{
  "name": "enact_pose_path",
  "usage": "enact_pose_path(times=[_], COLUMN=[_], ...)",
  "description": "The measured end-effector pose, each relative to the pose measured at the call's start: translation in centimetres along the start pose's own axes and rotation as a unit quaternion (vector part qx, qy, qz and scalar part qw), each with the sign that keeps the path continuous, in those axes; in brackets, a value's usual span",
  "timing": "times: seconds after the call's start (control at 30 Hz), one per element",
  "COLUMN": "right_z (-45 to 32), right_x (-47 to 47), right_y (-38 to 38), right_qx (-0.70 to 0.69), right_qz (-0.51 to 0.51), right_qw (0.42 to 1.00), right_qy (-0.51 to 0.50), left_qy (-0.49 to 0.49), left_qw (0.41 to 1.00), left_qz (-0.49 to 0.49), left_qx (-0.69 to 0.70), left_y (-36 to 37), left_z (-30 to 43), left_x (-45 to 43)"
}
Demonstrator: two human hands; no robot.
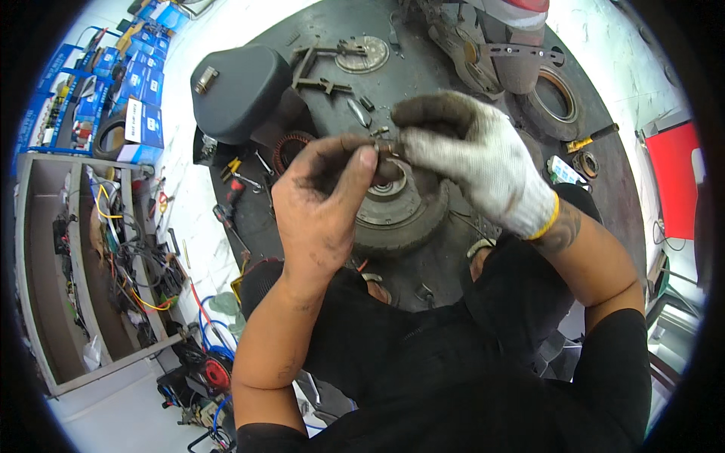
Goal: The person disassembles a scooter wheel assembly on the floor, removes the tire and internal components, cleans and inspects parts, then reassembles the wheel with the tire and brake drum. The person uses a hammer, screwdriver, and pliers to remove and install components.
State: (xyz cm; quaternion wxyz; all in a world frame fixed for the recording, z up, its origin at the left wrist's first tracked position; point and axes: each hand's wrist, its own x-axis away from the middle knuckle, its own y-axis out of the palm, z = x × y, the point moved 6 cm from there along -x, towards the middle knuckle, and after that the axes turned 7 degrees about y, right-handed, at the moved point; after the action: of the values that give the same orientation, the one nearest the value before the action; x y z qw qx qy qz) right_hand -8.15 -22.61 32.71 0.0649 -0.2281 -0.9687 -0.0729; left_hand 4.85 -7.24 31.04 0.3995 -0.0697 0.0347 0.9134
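My left hand (320, 198) is bare and smudged with black grease. Its thumb and forefinger pinch a small part (386, 147), too small and half hidden to name. From the other side, my right hand (473, 158), in a dirty white knit glove with a yellow cuff, grips the same part with its fingertips. Directly below both hands lies a wheel with a rubber tyre (396, 238) and a metal hub, its upper part covered by my hands. A stator with copper windings (288, 152) is partly hidden behind my left hand.
A dark scooter seat (241, 93) stands left on the black mat (317, 28). A screwdriver (226, 206) and a combination wrench (264, 162) lie below it. Another tyre (552, 102) and a yellow-and-black tool (592, 139) are at right. A metal shelf of cables (76, 272) borders the left.
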Motion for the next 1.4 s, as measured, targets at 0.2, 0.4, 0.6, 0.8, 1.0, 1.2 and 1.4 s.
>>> enact_pose_path(times=[0.2, 0.4, 0.6, 0.8, 1.0, 1.2, 1.4], right_z=[2.7, 7.6, 15.4, 24.2, 30.5, 34.5, 36.4], right_x=[-1.0, -1.9, -1.9, -3.5, -2.8, -1.5, -1.3], right_y=[1.0, 1.4, 2.4, -0.1, -0.6, -1.4, -1.8], right_qx=[-0.243, -0.318, -0.438, -0.414, -0.331, -0.268, -0.198], right_qz=[-0.017, 0.04, 0.013, 0.067, 0.144, 0.194, 0.211], right_qw=[0.97, 0.945, 0.888, 0.883, 0.894, 0.878, 0.883], right_qy=[0.007, 0.067, 0.139, 0.213, 0.266, 0.344, 0.369], left_qy=[0.012, -0.041, -0.065, -0.141, 0.149, 0.144, 0.147], left_qw=[0.993, 0.998, 0.965, 0.845, 0.665, 0.63, 0.625], left_qz=[0.092, -0.018, -0.172, -0.352, -0.528, -0.611, -0.613], left_qx=[0.077, -0.038, -0.188, -0.377, -0.507, -0.457, -0.461], left_y=[0.1, -0.3, -0.7, -4.8, -5.9, -5.5, -5.6], left_z=[-0.7, -1.9, -4.3, -10.7, -22.1, -28.5, -29.5], left_x=[-1.2, -1.8, -1.0, -2.5, -3.4, 2.7, 2.2])
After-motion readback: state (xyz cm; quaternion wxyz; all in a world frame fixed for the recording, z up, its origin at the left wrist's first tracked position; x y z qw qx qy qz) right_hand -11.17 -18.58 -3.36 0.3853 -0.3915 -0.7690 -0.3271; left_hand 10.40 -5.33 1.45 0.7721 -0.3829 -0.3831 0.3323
